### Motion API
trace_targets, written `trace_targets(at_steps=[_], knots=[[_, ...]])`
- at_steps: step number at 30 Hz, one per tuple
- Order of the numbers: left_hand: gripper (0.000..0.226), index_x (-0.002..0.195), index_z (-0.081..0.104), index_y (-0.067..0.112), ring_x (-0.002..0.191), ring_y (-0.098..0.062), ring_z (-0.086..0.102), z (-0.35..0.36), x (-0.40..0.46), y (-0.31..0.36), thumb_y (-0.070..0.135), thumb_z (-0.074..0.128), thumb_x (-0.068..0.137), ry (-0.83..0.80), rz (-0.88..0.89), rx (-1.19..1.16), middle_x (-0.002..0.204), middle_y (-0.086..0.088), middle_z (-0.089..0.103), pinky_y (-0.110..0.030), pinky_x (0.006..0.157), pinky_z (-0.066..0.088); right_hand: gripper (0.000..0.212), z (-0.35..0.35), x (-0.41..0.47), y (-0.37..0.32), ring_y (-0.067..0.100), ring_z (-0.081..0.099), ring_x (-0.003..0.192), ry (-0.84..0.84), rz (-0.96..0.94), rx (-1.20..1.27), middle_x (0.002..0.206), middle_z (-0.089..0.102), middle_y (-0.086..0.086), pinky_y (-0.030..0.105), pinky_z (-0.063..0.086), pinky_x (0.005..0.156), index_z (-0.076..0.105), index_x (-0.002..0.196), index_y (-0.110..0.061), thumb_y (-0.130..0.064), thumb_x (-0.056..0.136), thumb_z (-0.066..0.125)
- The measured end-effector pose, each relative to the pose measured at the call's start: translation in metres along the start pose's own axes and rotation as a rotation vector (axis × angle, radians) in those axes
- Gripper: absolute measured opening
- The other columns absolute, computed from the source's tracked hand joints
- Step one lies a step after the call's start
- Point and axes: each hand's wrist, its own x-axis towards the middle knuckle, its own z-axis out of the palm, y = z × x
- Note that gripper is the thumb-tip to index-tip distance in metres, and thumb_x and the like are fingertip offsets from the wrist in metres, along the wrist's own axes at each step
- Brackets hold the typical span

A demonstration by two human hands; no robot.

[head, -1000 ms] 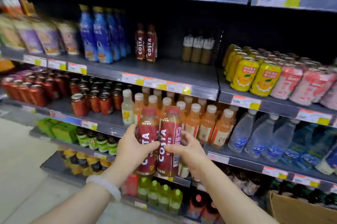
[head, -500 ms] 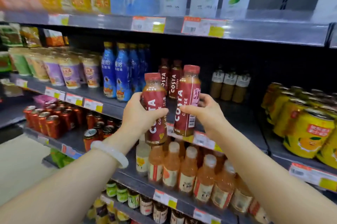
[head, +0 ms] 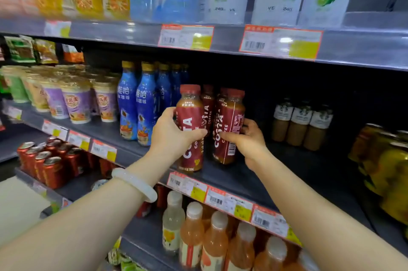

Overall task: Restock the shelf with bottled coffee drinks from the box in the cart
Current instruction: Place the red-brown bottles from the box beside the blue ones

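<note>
Grey metal shelf (head: 287, 173) holds many drinks, and its middle part has free space where I am working. On the far right of it stand three pale coffee bottles (head: 301, 124); on the left I count at least four blue bottles (head: 136, 105). My left hand (head: 172, 136) is wrapped around one red coffee bottle (head: 189, 125), and my right hand (head: 247, 138) around a second red coffee bottle (head: 228, 127). Both bottles are upright, near the front edge. Two more red bottles (head: 207, 103) seem to stand behind them. I think I should push both straight back until they touch those, with labels facing front.
</note>
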Motion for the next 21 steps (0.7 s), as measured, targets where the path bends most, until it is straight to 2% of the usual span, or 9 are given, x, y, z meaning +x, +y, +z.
trace_targets(at_steps=[3, 7, 11, 15, 21], knots=[[0.054, 0.104, 0.047, 0.023, 0.084, -0.013, 0.059, 0.001, 0.022, -0.004, 0.022, 0.084, 0.065, -0.010, 0.010, 0.001, 0.086, 0.011, 0.057, -0.030, 0.076, 0.047, 0.071, 0.007, 0.011, 0.006, 0.013, 0.056, 0.093, 0.024, 0.004, -0.014, 0.110, 0.054, -0.003, 0.028, 0.046, 0.081, 0.040, 0.132, -0.014, -0.003, 0.072, 0.077], [0.063, 0.114, 0.050, 0.016, 0.093, -0.021, 0.063, 0.002, 0.048, -0.009, 0.021, 0.085, 0.062, -0.032, 0.027, -0.011, 0.098, 0.001, 0.063, -0.039, 0.086, 0.052, 0.071, 0.020, 0.021, 0.013, 0.008, 0.056, 0.088, 0.057, -0.003, -0.017, 0.105, 0.054, -0.006, 0.020, 0.045, 0.071, 0.039, 0.133, -0.013, -0.002, 0.073, 0.076], [0.067, 0.120, 0.050, 0.011, 0.090, -0.019, 0.061, 0.001, 0.069, -0.017, 0.019, 0.085, 0.063, -0.065, 0.076, -0.025, 0.099, -0.001, 0.062, -0.032, 0.081, 0.050, 0.068, 0.032, 0.028, 0.021, -0.002, 0.054, 0.084, 0.075, -0.021, -0.046, 0.106, 0.055, -0.006, 0.014, 0.043, 0.066, 0.039, 0.131, -0.014, -0.002, 0.075, 0.075], [0.065, 0.120, 0.050, 0.012, 0.089, -0.015, 0.057, 0.001, 0.082, -0.030, 0.020, 0.083, 0.066, -0.106, 0.100, -0.028, 0.100, 0.002, 0.060, -0.028, 0.079, 0.046, 0.068, 0.039, 0.033, 0.027, 0.009, 0.056, 0.097, 0.127, -0.042, -0.080, 0.118, 0.057, 0.000, 0.016, 0.045, 0.072, 0.041, 0.132, -0.017, -0.006, 0.075, 0.076], [0.067, 0.124, 0.047, 0.012, 0.094, -0.017, 0.059, 0.013, 0.091, -0.053, 0.020, 0.082, 0.067, -0.178, 0.121, -0.016, 0.109, -0.003, 0.063, -0.027, 0.080, 0.045, 0.073, 0.050, 0.034, 0.041, 0.018, 0.058, 0.107, 0.279, -0.018, -0.267, 0.123, 0.056, 0.006, 0.035, 0.050, 0.095, 0.041, 0.126, -0.014, -0.015, 0.067, 0.084]])
